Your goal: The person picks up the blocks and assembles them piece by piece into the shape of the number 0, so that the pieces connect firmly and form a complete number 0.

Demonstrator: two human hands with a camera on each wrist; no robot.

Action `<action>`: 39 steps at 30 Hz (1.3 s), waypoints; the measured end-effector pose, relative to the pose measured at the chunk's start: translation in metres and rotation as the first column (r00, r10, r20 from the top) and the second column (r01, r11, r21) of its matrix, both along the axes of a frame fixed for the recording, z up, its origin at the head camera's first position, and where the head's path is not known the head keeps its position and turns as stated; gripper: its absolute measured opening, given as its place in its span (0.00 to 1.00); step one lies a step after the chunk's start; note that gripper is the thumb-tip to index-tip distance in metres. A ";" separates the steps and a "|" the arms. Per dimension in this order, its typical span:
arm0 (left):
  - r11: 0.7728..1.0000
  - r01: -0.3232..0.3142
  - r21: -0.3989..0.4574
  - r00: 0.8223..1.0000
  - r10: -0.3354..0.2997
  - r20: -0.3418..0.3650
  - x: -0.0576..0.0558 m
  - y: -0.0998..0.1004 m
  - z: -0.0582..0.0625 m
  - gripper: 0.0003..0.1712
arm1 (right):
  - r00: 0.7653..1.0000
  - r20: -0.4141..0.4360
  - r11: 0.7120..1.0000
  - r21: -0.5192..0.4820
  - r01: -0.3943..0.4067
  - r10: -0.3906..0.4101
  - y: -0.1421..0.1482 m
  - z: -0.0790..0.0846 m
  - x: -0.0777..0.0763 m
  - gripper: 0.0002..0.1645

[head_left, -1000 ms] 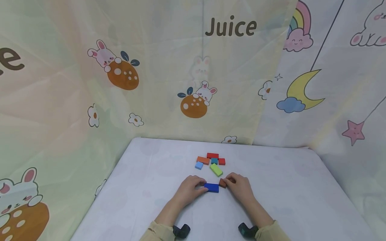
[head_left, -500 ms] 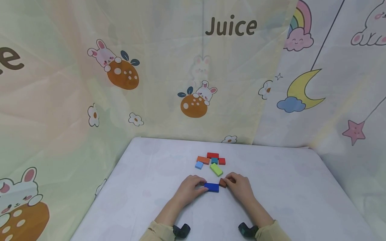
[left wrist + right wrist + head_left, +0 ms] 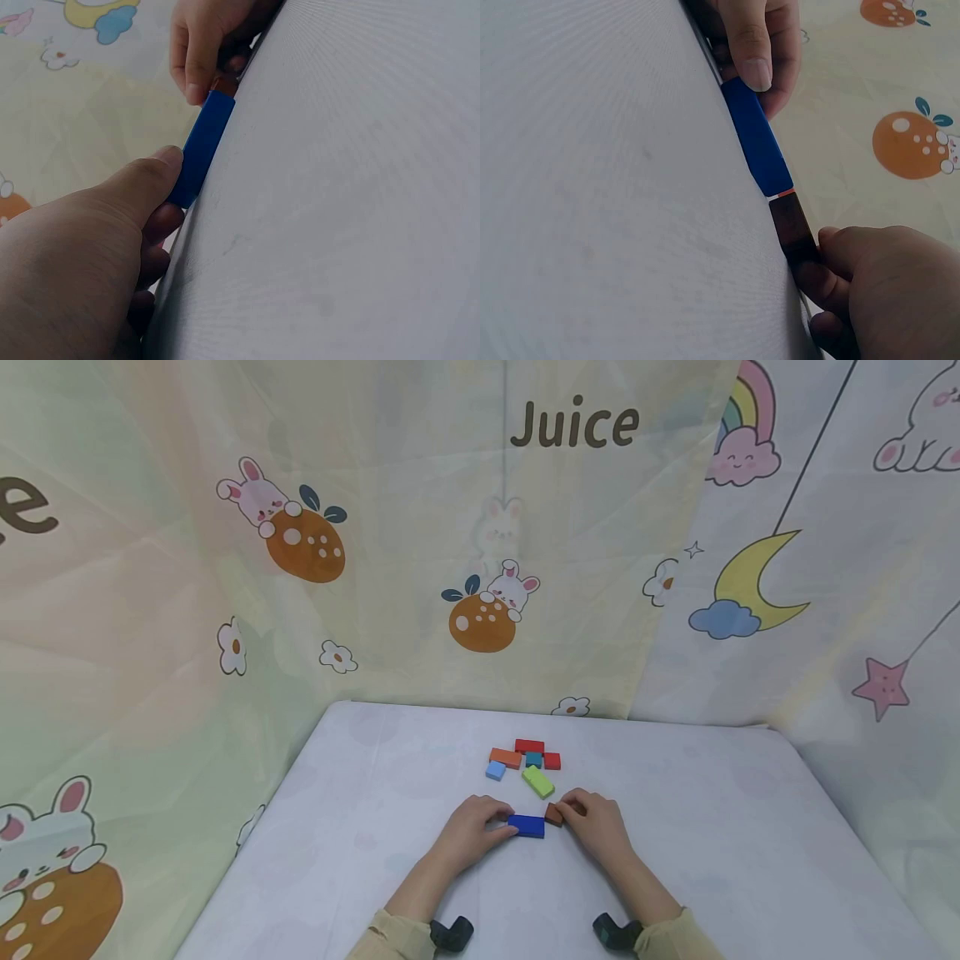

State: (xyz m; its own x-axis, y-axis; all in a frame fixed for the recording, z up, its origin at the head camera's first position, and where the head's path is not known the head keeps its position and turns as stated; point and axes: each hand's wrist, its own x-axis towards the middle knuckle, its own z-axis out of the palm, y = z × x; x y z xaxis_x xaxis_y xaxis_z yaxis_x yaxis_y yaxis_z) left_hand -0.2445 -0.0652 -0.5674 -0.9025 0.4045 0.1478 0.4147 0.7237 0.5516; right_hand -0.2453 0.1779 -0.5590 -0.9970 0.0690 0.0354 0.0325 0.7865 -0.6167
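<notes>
On the white table lies a long dark blue block [image 3: 527, 827], its left end pinched between the thumb and fingers of my left hand [image 3: 472, 832]. Right beside its other end sits a smaller brown block [image 3: 553, 815], tilted a little, which my right hand [image 3: 597, 828] pinches from the right. From the left wrist, the blue block [image 3: 202, 150] runs away from my thumb toward the other hand. A thin gap shows between the blue block [image 3: 757, 139] and the brown block [image 3: 790, 221] in the right wrist view.
Beyond my hands a lime green block [image 3: 537, 782] lies aslant. Behind it are a light blue block [image 3: 495, 771], an orange block [image 3: 505, 758], a teal block [image 3: 533, 761] and two red blocks, one long [image 3: 529, 747]. Patterned cloth hangs behind the table [image 3: 712, 827].
</notes>
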 end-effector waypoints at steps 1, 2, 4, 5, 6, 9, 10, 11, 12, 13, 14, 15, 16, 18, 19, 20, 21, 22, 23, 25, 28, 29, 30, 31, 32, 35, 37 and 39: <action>1.000 -0.001 0.001 1.000 0.001 0.002 0.000 0.000 0.000 0.19 | 1.000 0.001 1.000 0.000 0.000 0.000 0.000 0.000 0.000 0.09; 1.000 -0.001 0.002 1.000 0.001 0.004 0.000 0.000 0.000 0.19 | 1.000 0.001 1.000 -0.001 0.001 -0.001 0.000 0.000 0.000 0.09; 1.000 -0.002 0.004 1.000 0.002 0.005 0.000 0.000 0.000 0.19 | 1.000 0.002 1.000 0.000 0.003 -0.003 -0.001 -0.001 -0.001 0.09; 1.000 -0.002 0.006 1.000 0.002 0.006 0.000 0.000 0.000 0.19 | 1.000 0.002 1.000 0.000 0.004 -0.004 -0.001 -0.001 -0.001 0.09; 1.000 -0.002 0.008 1.000 0.002 0.006 0.000 0.000 0.000 0.19 | 1.000 0.001 1.000 0.001 0.004 -0.004 -0.001 -0.001 -0.001 0.09; 1.000 -0.003 0.011 1.000 0.003 0.009 0.000 0.000 0.000 0.19 | 1.000 -0.002 1.000 0.002 0.004 -0.004 0.000 0.000 -0.001 0.08; 1.000 -0.003 0.013 1.000 0.003 0.011 0.000 0.000 0.000 0.19 | 1.000 -0.003 1.000 0.003 0.002 -0.002 0.000 0.000 -0.001 0.08; 1.000 -0.005 0.013 1.000 0.005 0.014 0.000 0.000 0.000 0.19 | 1.000 -0.003 1.000 0.003 0.001 -0.001 0.000 0.000 0.000 0.08; 1.000 -0.007 0.014 1.000 0.007 0.017 0.000 0.000 0.000 0.19 | 1.000 -0.004 1.000 0.001 0.000 0.000 0.000 0.000 0.000 0.08; 1.000 -0.009 0.015 1.000 0.009 0.019 0.000 0.000 0.000 0.19 | 1.000 -0.004 1.000 0.000 0.001 -0.001 0.000 0.000 -0.001 0.08; 1.000 -0.011 0.017 1.000 0.011 0.021 0.001 0.000 0.000 0.19 | 1.000 -0.003 1.000 -0.001 0.002 -0.002 0.000 0.000 -0.001 0.08; 1.000 -0.013 0.018 1.000 0.012 0.023 0.001 0.000 0.000 0.19 | 1.000 -0.003 1.000 -0.004 0.002 -0.002 0.000 0.000 -0.001 0.09; 1.000 -0.014 0.019 1.000 0.014 0.025 0.001 0.000 0.001 0.19 | 1.000 -0.005 1.000 -0.004 0.003 -0.003 0.000 0.000 0.000 0.09; 1.000 -0.016 0.021 1.000 0.015 0.027 0.001 0.000 0.001 0.19 | 1.000 -0.008 1.000 -0.007 0.007 -0.007 0.000 0.000 -0.001 0.09; 1.000 -0.016 0.021 1.000 0.016 0.027 0.001 0.000 0.001 0.19 | 1.000 -0.008 1.000 -0.007 0.009 -0.009 0.000 -0.001 -0.001 0.09; 1.000 -0.017 0.020 0.999 0.016 0.028 0.001 0.000 0.001 0.19 | 1.000 -0.008 1.000 -0.007 0.010 -0.010 0.000 -0.001 -0.001 0.10; 1.000 -0.017 0.019 0.999 0.017 0.028 0.002 0.000 0.001 0.19 | 1.000 -0.007 1.000 -0.008 0.011 -0.011 0.000 -0.001 -0.001 0.10; 1.000 -0.018 0.018 0.999 0.017 0.028 0.002 0.000 0.001 0.19 | 1.000 -0.006 1.000 -0.008 0.013 -0.013 0.000 -0.002 -0.002 0.10; 1.000 -0.018 0.018 0.999 0.017 0.029 0.002 0.000 0.001 0.19 | 1.000 -0.004 1.000 -0.009 0.014 -0.014 0.000 -0.002 -0.002 0.10; 1.000 -0.018 0.016 0.999 0.018 0.032 0.002 0.000 0.001 0.19 | 1.000 -0.002 1.000 -0.009 0.014 -0.014 0.000 -0.002 -0.002 0.10; 1.000 -0.018 0.018 0.999 0.017 0.041 0.001 0.000 0.000 0.19 | 1.000 -0.001 1.000 -0.019 0.012 -0.012 0.001 -0.002 -0.002 0.10; 1.000 -0.017 0.019 0.999 0.016 0.045 0.000 0.000 0.000 0.19 | 1.000 -0.003 1.000 -0.027 0.011 -0.011 0.001 -0.001 -0.001 0.10; 1.000 -0.016 0.018 0.999 0.016 0.047 0.000 0.000 0.000 0.19 | 1.000 -0.004 0.999 -0.037 0.007 -0.007 0.001 -0.001 -0.001 0.10; 1.000 -0.017 0.018 0.999 0.016 0.050 -0.001 0.000 0.000 0.20 | 1.000 -0.006 0.999 -0.049 0.002 -0.002 0.001 -0.001 -0.001 0.10; 1.000 -0.016 0.018 0.999 0.015 0.050 -0.001 0.000 0.000 0.20 | 1.000 -0.007 0.998 -0.064 -0.005 0.005 0.001 0.000 -0.001 0.10; 1.000 -0.017 0.011 0.999 0.017 0.051 -0.002 0.000 -0.001 0.20 | 0.999 -0.014 0.994 -0.101 -0.041 0.040 0.002 0.001 -0.001 0.10; 1.000 -0.018 0.009 0.999 0.018 0.050 -0.002 0.000 -0.001 0.20 | 0.997 -0.021 0.991 -0.113 -0.074 0.072 0.002 0.001 0.000 0.10; 1.000 -0.018 0.010 0.999 0.018 0.050 -0.002 0.000 -0.001 0.20 | 0.993 -0.034 0.987 -0.113 -0.114 0.111 0.002 0.001 0.000 0.09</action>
State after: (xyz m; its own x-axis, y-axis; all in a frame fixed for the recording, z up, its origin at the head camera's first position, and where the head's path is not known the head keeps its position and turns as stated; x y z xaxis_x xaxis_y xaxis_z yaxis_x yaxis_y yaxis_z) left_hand -0.2463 -0.0653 -0.5688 -0.9159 0.3870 0.1067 0.3737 0.7250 0.5786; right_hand -0.2455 0.1802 -0.5582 -0.9974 -0.0383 0.0613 -0.0704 0.7086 -0.7021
